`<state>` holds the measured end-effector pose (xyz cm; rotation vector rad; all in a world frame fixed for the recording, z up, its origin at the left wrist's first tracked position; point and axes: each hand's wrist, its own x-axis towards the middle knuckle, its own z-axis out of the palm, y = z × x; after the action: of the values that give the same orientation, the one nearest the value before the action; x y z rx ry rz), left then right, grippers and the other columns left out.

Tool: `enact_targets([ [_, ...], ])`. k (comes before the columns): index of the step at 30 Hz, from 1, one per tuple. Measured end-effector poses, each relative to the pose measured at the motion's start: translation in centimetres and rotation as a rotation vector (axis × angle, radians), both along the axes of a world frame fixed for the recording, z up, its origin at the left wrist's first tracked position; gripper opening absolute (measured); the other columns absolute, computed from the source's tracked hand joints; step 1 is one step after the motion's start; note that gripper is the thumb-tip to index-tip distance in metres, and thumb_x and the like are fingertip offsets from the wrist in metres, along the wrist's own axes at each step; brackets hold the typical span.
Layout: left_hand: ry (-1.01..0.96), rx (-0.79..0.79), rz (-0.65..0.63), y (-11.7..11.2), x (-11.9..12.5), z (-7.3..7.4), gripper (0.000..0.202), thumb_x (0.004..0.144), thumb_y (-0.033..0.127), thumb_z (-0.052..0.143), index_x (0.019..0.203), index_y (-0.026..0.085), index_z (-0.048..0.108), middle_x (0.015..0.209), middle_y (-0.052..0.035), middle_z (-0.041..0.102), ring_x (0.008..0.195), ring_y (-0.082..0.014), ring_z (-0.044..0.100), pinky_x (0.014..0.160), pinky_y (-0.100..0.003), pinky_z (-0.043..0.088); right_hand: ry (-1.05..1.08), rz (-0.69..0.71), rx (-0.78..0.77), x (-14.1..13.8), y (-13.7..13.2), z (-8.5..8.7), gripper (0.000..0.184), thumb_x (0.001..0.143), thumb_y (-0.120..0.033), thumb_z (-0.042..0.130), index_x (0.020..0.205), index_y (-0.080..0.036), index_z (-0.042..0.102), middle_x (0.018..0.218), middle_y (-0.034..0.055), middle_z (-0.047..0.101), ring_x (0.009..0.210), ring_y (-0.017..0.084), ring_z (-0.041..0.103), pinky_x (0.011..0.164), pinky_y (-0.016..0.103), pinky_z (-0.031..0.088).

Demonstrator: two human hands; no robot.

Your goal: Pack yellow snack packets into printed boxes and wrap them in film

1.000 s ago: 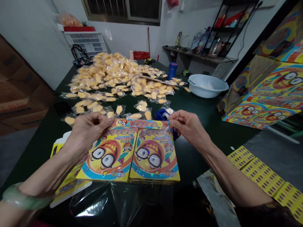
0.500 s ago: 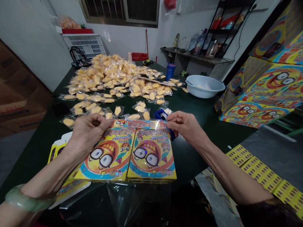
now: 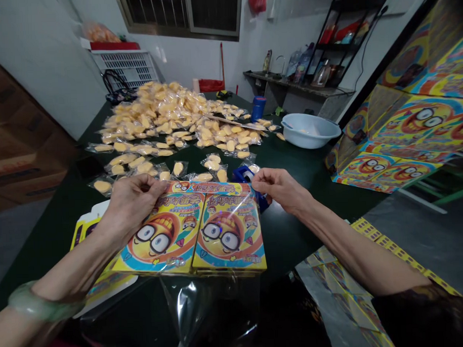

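Two yellow cartoon-face boxes (image 3: 229, 239) lie side by side in front of me, with more layers showing under their near edge. Clear plastic film, seemingly a bag (image 3: 190, 301), covers them, and its loose end hangs toward me. At the far left corner, my left hand (image 3: 136, 202) pinches with thumb and forefinger. My right hand (image 3: 277, 189) is closed in a pinch at the far right corner. Both appear to grip the bag's edge, though the fingertips partly hide it. A blue tape dispenser (image 3: 243, 174) stands just beyond my right fingers.
Small wrapped yellow pieces (image 3: 168, 110) are heaped across the dark green table (image 3: 294, 232). A light blue basin (image 3: 309, 133) and a blue canister (image 3: 258, 108) stand beyond. Flat yellow cartons (image 3: 81, 224) lie under my left forearm. Packed boxes (image 3: 419, 121) are stacked at right, others (image 3: 345, 291) lower right.
The view has shifted slightly. Both hands keep their pinch at the far corners, and the loose plastic at the near side has changed its folds.
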<state>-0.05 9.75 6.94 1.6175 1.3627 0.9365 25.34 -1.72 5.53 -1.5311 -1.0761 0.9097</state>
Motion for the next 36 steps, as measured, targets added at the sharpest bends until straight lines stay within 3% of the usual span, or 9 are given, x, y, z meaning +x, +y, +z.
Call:
enact_targets([
  [9,-0.009,-0.019,-0.006,0.1,0.0,0.0,0.022,0.064,0.032,0.064,0.057,0.015,0.053,0.049,0.0024,0.053,0.043,-0.0065,0.043,0.039,-0.016,0.032,-0.02,-0.093,-0.015,-1.1,0.4,-0.3,0.02,0.079,-0.02,0.055,0.061,-0.02,0.045,0.049,-0.0062,0.045,0.038,0.005,0.039,0.033,0.018,0.034],
  [17,0.011,-0.036,-0.062,0.4,-0.1,0.2,0.024,0.069,0.024,0.063,0.053,0.016,0.046,0.041,0.006,0.044,0.038,-0.005,0.035,0.037,-0.016,0.025,-0.051,-0.198,0.029,-2.0,0.6,-1.1,0.016,0.075,-0.022,0.055,0.063,-0.021,0.045,0.045,-0.0062,0.046,0.035,0.008,0.044,0.032,0.02,0.035],
  [24,0.021,-0.04,-0.027,0.2,0.0,0.1,0.024,0.07,0.025,0.062,0.054,0.017,0.046,0.042,0.0056,0.043,0.039,-0.006,0.035,0.04,-0.018,0.025,-0.168,-0.277,0.06,-2.2,0.5,-1.8,0.017,0.07,-0.029,0.057,0.06,-0.02,0.048,0.048,-0.004,0.047,0.041,0.008,0.042,0.036,0.02,0.031],
  [36,-0.069,0.042,-0.1,0.0,-0.3,-0.8,0.024,0.078,0.027,0.054,0.058,0.017,0.044,0.047,0.0049,0.04,0.043,-0.0064,0.033,0.043,-0.02,0.025,-0.088,-0.226,0.098,-2.0,-0.5,-2.9,0.022,0.074,-0.041,0.061,0.068,-0.021,0.051,0.048,-0.0026,0.052,0.039,0.012,0.049,0.035,0.023,0.038],
])
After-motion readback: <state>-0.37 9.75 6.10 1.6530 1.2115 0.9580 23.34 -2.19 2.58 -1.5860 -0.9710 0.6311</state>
